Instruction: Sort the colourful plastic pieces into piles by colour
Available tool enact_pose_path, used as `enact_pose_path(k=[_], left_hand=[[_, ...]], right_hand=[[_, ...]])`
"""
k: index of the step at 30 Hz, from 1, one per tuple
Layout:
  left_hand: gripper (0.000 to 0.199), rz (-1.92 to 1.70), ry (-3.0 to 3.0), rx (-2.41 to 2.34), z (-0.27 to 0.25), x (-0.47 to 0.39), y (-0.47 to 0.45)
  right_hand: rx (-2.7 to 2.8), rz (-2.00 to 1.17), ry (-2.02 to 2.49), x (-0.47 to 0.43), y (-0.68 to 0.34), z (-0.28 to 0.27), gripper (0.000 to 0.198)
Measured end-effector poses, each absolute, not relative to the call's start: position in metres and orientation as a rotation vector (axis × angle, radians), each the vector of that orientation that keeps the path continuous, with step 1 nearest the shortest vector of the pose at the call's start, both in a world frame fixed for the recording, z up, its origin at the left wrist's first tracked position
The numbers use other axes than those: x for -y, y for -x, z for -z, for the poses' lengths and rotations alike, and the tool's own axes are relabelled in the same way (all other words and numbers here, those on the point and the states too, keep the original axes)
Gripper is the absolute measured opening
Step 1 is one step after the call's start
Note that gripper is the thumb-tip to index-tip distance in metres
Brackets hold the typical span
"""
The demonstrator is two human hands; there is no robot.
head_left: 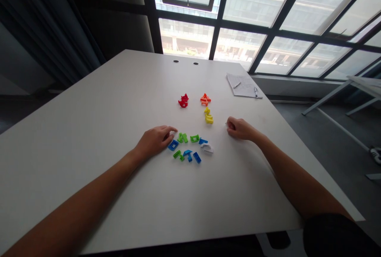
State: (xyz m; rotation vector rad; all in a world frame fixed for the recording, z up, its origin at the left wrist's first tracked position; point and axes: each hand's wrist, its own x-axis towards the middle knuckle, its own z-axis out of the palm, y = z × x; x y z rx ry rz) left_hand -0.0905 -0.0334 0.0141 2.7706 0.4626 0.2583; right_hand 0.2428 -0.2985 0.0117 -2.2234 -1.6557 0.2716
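My left hand point(157, 138) rests on the table with its fingers apart, close beside a blue square plastic frame point(173, 145) and a bright green piece point(182, 137). To the right, my right hand point(240, 128) is closed, fingers curled on the tabletop. A tiny pale bit shows at its fingertips, too small to name. Between the hands lie more small plastic pieces: a green frame point(194, 138), a green piece point(179, 155), blue pieces point(197, 158) and white pieces point(206, 147). Farther back are yellow pieces point(208, 118), a red cluster point(183, 101) and an orange cluster point(205, 99).
The white table point(119, 102) reaches toward the windows. Paper point(242, 84) with a pen point(256, 92) on it lies at the back right. Two round cable holes sit near the far edge. A second table point(366, 86) stands at the right, a dark curtain point(59, 23) at the left.
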Motion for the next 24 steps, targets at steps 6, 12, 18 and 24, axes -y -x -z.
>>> enact_pose_path(k=[6,12,18,24], left_hand=[[0.037,-0.248,-2.769,-0.476,-0.014,0.033,0.090],[0.036,-0.248,-2.775,-0.474,-0.014,0.033,0.090],[0.035,-0.244,-2.786,-0.468,-0.014,0.034,0.090],[0.036,-0.251,-2.786,-0.464,-0.014,0.034,0.090]], right_hand=[[1.612,-0.225,2.217,0.305,-0.257,-0.011,0.007],[1.637,-0.179,2.236,0.306,-0.261,-0.009,0.025],[1.643,-0.168,2.174,0.303,-0.262,-0.002,0.019],[1.539,-0.196,2.032,0.297,-0.250,-0.005,0.027]])
